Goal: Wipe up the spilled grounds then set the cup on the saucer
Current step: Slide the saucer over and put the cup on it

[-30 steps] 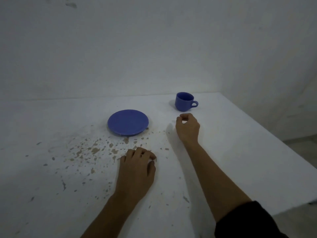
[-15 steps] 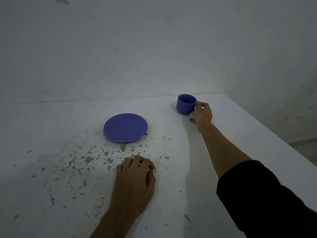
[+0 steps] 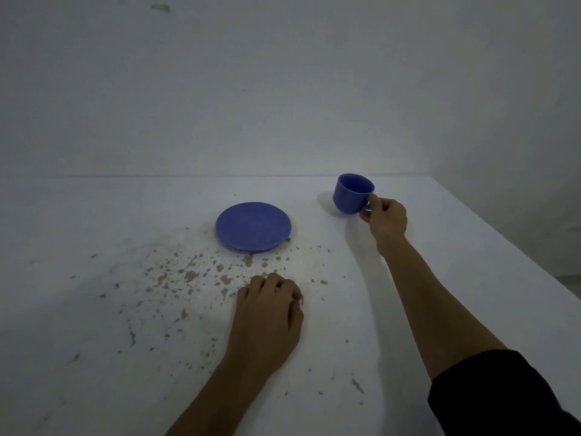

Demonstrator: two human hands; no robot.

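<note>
A blue cup (image 3: pixel 351 194) is at the back right of the white table, tilted a little, and my right hand (image 3: pixel 386 222) grips its handle. Left of it an empty blue saucer (image 3: pixel 253 226) lies flat on the table. Brown grounds (image 3: pixel 188 275) are scattered over the table in front and to the left of the saucer. My left hand (image 3: pixel 269 319) rests on the table near the grounds, knuckles up and fingers curled under; I cannot see whether anything is beneath it.
The white table (image 3: pixel 440 278) ends in an edge on the right side that runs toward me. A plain pale wall (image 3: pixel 283 89) rises directly behind the table.
My right hand reached from the table's middle back to the cup and closed on its handle; the cup now tilts slightly. The left hand has stayed where it was.
</note>
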